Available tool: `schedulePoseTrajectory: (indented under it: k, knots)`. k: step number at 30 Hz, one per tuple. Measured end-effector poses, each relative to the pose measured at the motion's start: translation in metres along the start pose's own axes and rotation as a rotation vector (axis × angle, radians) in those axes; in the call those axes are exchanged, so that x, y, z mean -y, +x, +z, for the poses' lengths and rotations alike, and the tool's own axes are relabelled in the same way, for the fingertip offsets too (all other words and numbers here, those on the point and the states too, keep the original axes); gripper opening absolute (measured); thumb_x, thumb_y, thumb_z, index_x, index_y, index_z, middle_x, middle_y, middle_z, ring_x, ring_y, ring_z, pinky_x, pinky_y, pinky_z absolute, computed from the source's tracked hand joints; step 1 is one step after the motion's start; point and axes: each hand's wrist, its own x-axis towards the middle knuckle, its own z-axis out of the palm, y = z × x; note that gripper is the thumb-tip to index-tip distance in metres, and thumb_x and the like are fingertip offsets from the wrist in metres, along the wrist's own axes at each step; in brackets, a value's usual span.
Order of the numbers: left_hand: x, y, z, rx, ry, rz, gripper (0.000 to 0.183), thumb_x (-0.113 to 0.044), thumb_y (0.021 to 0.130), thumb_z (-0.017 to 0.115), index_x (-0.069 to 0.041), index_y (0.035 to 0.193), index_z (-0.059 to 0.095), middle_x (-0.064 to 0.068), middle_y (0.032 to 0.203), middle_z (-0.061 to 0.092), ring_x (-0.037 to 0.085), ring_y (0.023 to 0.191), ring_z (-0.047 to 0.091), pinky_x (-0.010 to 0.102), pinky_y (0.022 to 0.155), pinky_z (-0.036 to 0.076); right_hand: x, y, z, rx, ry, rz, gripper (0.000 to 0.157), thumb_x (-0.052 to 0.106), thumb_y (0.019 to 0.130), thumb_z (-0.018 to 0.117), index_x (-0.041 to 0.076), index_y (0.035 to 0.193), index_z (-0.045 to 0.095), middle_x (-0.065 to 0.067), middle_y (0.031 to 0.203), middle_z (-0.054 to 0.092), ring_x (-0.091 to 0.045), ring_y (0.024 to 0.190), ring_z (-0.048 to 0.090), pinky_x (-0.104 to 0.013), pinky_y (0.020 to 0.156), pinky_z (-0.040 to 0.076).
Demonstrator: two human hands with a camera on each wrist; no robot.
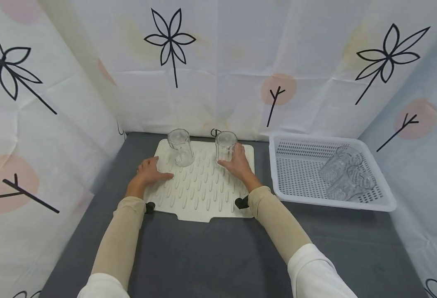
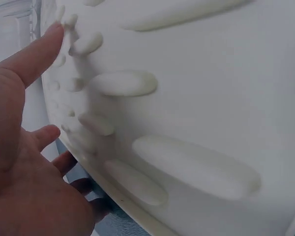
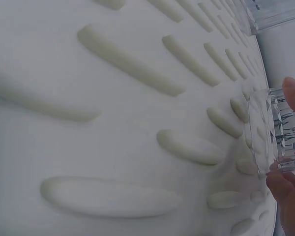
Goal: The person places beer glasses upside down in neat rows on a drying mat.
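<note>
A cream drying mat [image 1: 192, 203] with raised oval ridges lies on the dark table. My right hand [image 1: 239, 164] grips a clear drinking glass [image 1: 226, 140] that stands upside down at the mat's back right. In the right wrist view, thumb and fingers lie on either side of the glass [image 3: 265, 132], its rim right at the ridges. A second clear glass [image 1: 181, 148] stands upside down at the back left. My left hand [image 1: 148, 173] is at the mat's left edge, thumb stretched over the ridges and fingers spread along the border; it holds nothing.
A white perforated plastic basket [image 1: 330, 202] stands to the right of the mat. Two clear glasses, one behind [image 1: 339, 163] and one in front [image 1: 350, 184], lie on their sides in it. A patterned white curtain [image 1: 222, 95] encloses the table's back and sides.
</note>
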Motion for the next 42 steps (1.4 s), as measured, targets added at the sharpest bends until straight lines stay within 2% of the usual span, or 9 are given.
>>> schedulePoseTrajectory:
  k: [4, 11, 17, 23, 30, 37, 42]
  knots:
    - [0.001, -0.003, 0.001, 0.017, 0.02, -0.011, 0.112, -0.057, 0.09, 0.068, -0.002, 0.164, 0.005, 0.032, 0.167, 0.0, 0.054, 0.154, 0.0, 0.068, 0.126, 0.005, 0.001, 0.0, 0.0, -0.005, -0.017, 0.014, 0.103, 0.039, 0.092, 0.075, 0.003, 0.161, 0.008, -0.024, 0.162, 0.021, -0.039, 0.144, 0.042, -0.05, 0.118, 0.042]
    - [-0.003, -0.007, 0.002, 0.016, 0.015, -0.031, 0.109, -0.054, 0.092, 0.068, -0.002, 0.164, 0.004, 0.03, 0.168, -0.002, 0.053, 0.155, -0.001, 0.067, 0.127, 0.003, 0.001, 0.0, 0.001, -0.017, -0.021, 0.009, 0.103, 0.039, 0.092, 0.076, 0.003, 0.161, 0.01, -0.024, 0.162, 0.022, -0.039, 0.143, 0.043, -0.05, 0.118, 0.041]
    - [0.0, -0.002, 0.003, 0.044, 0.014, -0.037, 0.11, -0.053, 0.092, 0.068, -0.002, 0.164, 0.001, 0.03, 0.168, -0.007, 0.054, 0.155, -0.004, 0.068, 0.126, 0.001, 0.002, 0.0, 0.004, -0.018, -0.038, 0.042, 0.105, 0.039, 0.092, 0.076, 0.004, 0.162, 0.007, -0.023, 0.165, 0.019, -0.04, 0.141, 0.045, -0.051, 0.117, 0.043]
    - [-0.003, -0.006, 0.002, 0.051, 0.017, -0.044, 0.11, -0.053, 0.092, 0.067, -0.002, 0.164, 0.001, 0.031, 0.168, -0.007, 0.054, 0.155, -0.004, 0.068, 0.126, 0.002, 0.004, -0.002, 0.005, -0.028, -0.011, 0.071, 0.109, 0.038, 0.09, 0.078, 0.003, 0.163, 0.005, -0.024, 0.167, 0.017, -0.041, 0.15, 0.034, -0.052, 0.122, 0.036]
    - [-0.004, -0.006, 0.002, 0.036, 0.011, -0.032, 0.11, -0.055, 0.092, 0.068, -0.004, 0.164, 0.004, 0.029, 0.169, -0.005, 0.052, 0.155, -0.003, 0.067, 0.127, 0.001, 0.008, -0.002, 0.002, -0.043, 0.049, 0.055, 0.106, 0.036, 0.089, 0.08, 0.003, 0.161, 0.011, -0.025, 0.16, 0.027, -0.039, 0.147, 0.038, -0.052, 0.121, 0.038]
    - [-0.003, -0.007, 0.003, 0.032, 0.015, -0.031, 0.113, -0.059, 0.09, 0.069, -0.004, 0.164, 0.004, 0.029, 0.168, -0.005, 0.052, 0.156, -0.003, 0.067, 0.127, 0.002, 0.015, -0.005, -0.002, -0.017, 0.066, 0.069, 0.107, 0.036, 0.09, 0.078, 0.002, 0.162, 0.007, -0.026, 0.162, 0.023, -0.04, 0.15, 0.033, -0.054, 0.122, 0.036]
    - [-0.002, -0.006, 0.003, 0.018, 0.01, -0.03, 0.11, -0.055, 0.091, 0.068, -0.003, 0.164, 0.004, 0.029, 0.168, -0.004, 0.053, 0.155, -0.004, 0.067, 0.127, 0.001, 0.022, -0.007, -0.009, -0.004, 0.053, 0.069, 0.109, 0.037, 0.091, 0.077, 0.002, 0.162, 0.002, -0.027, 0.164, 0.016, -0.042, 0.152, 0.03, -0.055, 0.122, 0.035]
